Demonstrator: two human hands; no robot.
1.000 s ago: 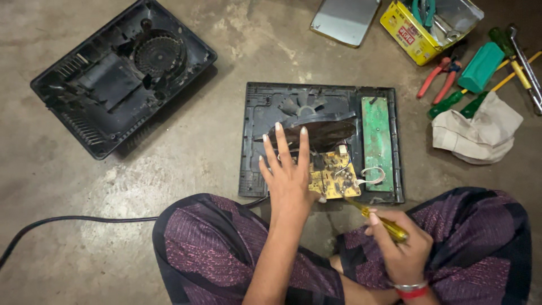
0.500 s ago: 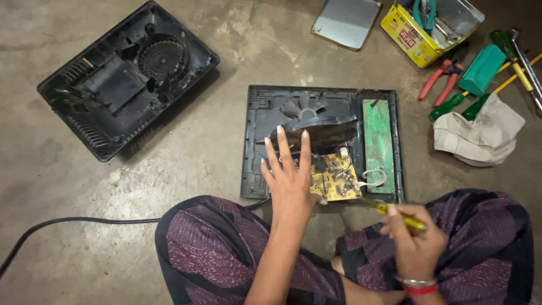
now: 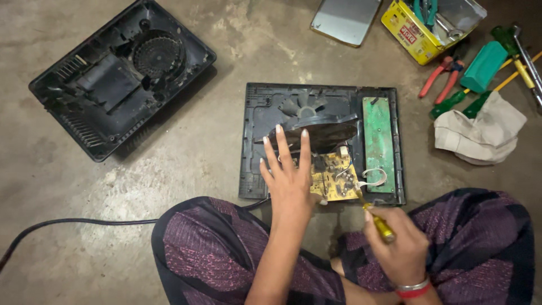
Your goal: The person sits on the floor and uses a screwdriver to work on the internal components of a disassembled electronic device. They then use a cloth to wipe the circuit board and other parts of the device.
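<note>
Since a second ago the right hand [image 3: 398,248] has lifted its yellow-handled screwdriver [image 3: 377,221] so the tip now meets the yellow circuit board [image 3: 334,178] at the board's 5 o'clock corner; fingers stay wrapped round the handle. Spread flat, the left hand [image 3: 289,181] still presses on the open black appliance base [image 3: 257,147], just left of that board, with a green circuit board [image 3: 378,141] at 3 o'clock. At 1 o'clock a yellow box [image 3: 407,33] holds pliers and metal tools. At 10 o'clock lies the black housing with a fan [image 3: 121,76]. Everything rests on a stained concrete floor [image 3: 186,164], a black cable [image 3: 79,223] trailing at 8 o'clock.
</note>
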